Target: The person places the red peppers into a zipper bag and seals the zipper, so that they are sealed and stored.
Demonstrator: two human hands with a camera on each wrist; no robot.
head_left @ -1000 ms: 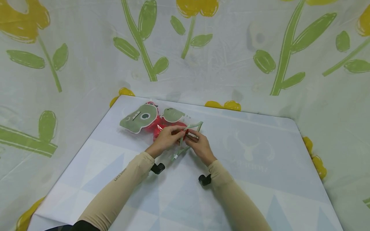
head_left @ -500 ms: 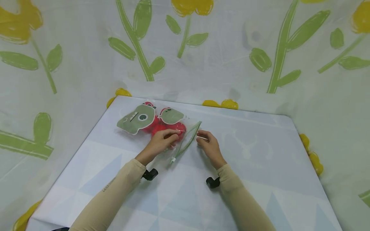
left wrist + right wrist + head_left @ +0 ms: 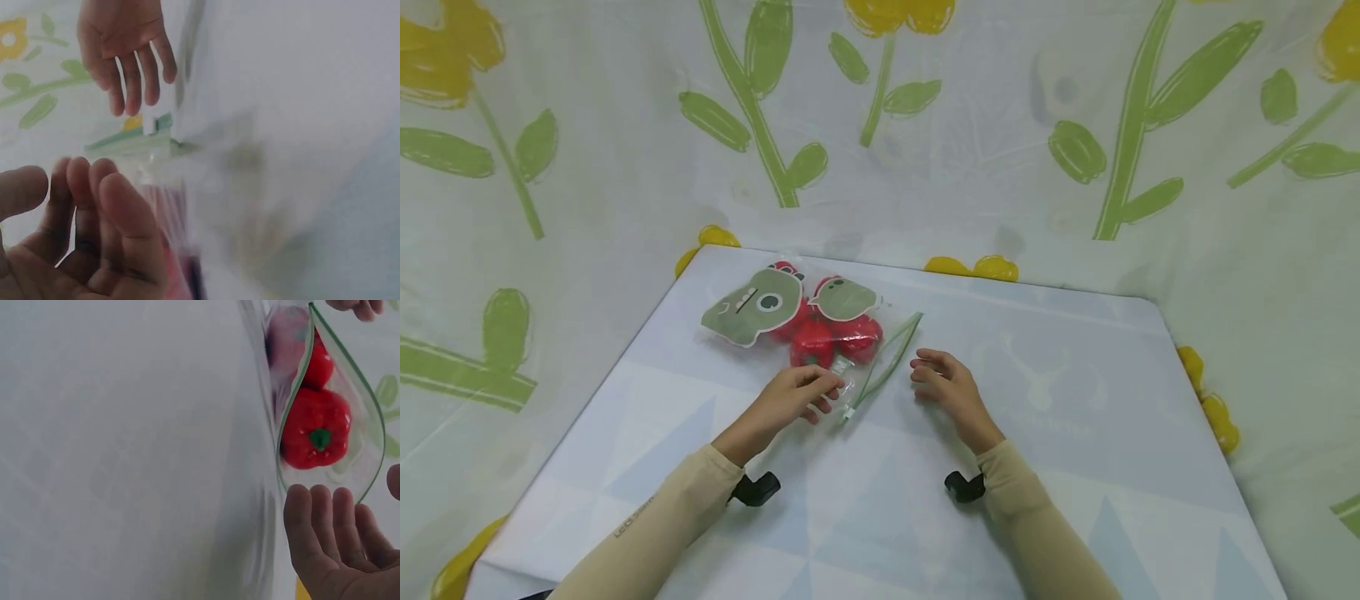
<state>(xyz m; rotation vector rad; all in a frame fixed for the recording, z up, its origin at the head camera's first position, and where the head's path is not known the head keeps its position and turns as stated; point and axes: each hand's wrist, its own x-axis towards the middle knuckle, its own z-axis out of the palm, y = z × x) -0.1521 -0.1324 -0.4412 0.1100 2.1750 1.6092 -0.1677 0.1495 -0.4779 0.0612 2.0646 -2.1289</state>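
A clear slider zip bag (image 3: pixel 752 310) printed with green cartoon animals lies at the table's back left. Its green-edged mouth gapes toward the right, with the white slider (image 3: pixel 848 412) at the near corner. Several red bell peppers lie inside; through the mouth, the right wrist view shows a bell pepper (image 3: pixel 317 428) with a green stem. My left hand (image 3: pixel 786 404) hovers by the bag's near side, fingers loosely bent and holding nothing; whether it touches the plastic I cannot tell. My right hand (image 3: pixel 951 390) is apart from the bag, to the right of its mouth, with relaxed fingers and nothing held.
The table (image 3: pixel 1037 500) has a pale cover with blue triangles and a faint deer print. Behind it hangs a white curtain (image 3: pixel 970 192) with yellow flowers and green leaves. A black wrist camera mount (image 3: pixel 756 489) is on the left wrist, another mount (image 3: pixel 964 487) on the right.
Both hands were together at the bag's mouth; they have parted. The left hand has drawn back toward the near left, the right hand to the right. The bag stays put, its peppers less covered.
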